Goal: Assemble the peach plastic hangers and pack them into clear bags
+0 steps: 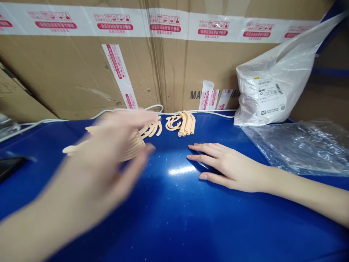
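Rest right hand point(229, 165) on blue tabletop point(174, 218) with fingers spread and holding nothing, and steady left hand point(106, 149), with thumb wide of fingers (cannot tell grip through blur), by ribbed stack of cream curved pieces point(133, 150), avoiding side-by-side curved strips point(187, 124) farther right.

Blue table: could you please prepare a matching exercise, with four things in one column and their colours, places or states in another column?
1. Left hand
2. Right hand
3. Bag
4. Plastic sheet

A. White, standing
B. Sharp in focus, palm down
C. Transparent, wrinkled
D. Blurred, partly hiding tan pieces

Pairs: 1-D; 2-B; 3-A; 4-C
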### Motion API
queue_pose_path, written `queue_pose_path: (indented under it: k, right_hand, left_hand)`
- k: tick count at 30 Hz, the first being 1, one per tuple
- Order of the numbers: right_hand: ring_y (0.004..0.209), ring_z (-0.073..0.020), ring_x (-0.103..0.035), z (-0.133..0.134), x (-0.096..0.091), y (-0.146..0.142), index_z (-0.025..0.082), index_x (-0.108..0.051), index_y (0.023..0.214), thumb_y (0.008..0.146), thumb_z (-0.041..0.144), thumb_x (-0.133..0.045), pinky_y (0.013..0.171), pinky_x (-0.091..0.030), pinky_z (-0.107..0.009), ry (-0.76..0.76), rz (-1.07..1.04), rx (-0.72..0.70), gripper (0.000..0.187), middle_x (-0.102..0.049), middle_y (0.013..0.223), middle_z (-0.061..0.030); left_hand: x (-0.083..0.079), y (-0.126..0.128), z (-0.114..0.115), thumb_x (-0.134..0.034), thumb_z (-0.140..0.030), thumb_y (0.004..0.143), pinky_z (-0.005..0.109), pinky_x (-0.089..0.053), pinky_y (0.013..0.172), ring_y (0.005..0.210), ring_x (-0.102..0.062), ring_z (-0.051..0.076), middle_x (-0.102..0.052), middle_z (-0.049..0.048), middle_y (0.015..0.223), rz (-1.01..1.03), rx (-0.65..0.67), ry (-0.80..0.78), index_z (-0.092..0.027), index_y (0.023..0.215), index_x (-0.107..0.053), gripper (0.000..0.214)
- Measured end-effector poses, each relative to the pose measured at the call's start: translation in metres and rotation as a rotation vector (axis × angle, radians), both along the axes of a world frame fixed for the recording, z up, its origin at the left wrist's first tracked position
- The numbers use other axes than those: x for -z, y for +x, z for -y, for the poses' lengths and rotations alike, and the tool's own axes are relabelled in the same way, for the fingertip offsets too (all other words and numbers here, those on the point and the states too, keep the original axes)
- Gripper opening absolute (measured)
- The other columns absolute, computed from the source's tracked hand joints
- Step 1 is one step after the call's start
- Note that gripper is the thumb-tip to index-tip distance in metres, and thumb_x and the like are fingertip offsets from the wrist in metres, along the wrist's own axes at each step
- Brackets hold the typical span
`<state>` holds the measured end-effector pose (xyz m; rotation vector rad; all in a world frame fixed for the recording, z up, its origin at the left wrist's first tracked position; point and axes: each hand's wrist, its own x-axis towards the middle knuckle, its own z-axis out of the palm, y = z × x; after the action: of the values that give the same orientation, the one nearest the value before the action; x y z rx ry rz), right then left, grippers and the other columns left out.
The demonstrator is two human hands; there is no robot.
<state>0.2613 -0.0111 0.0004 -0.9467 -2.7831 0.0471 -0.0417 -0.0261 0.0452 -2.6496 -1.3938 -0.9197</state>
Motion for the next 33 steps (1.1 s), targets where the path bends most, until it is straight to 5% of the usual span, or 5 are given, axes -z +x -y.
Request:
queue_pose_path:
  k: [3, 8, 33]
  right_hand:
    - [0.135, -0.0291, -0.047, 0.001, 0.0, 0.0, 0.016, -0.052, 0.14, 0.1, 0.046, -0.043, 0.109, -0.04, -0.051, 0.021, -0.008, 0.012, 0.051, -0.046, 0.15, -0.0159]
    - [0.135, -0.0309, -0.046, 0.0, 0.001, 0.001, 0.015, -0.051, 0.141, 0.099, 0.049, -0.045, 0.108, -0.041, -0.053, 0.034, -0.01, 0.039, 0.055, -0.046, 0.149, -0.0177]
    - [0.134, -0.0301, -0.047, -0.003, -0.004, -0.006, 0.017, -0.049, 0.143, 0.1, 0.052, -0.039, 0.108, -0.041, -0.051, 0.054, 0.089, 0.045, 0.056, -0.044, 0.152, -0.0144]
  left_hand:
    - [0.032, 0.045, 0.004, -0.04, -0.04, 0.098, 0.043, -0.044, 0.114, 0.139, -0.045, 0.024, -0.049, 0.0008, 0.148, -0.196, 0.192, 0.059, -0.037, 0.151, -0.032, 0.054]
    - [0.063, 0.052, -0.015, -0.031, -0.05, 0.098, 0.047, -0.041, 0.115, 0.14, -0.041, 0.029, -0.044, 0.0126, 0.151, -0.294, 0.102, -0.127, -0.015, 0.147, -0.044, 0.061]
    - [0.051, 0.041, -0.019, -0.034, -0.049, 0.1, 0.052, -0.038, 0.114, 0.142, -0.039, 0.027, -0.041, 0.0095, 0.153, -0.345, 0.102, -0.205, -0.013, 0.147, -0.042, 0.06]
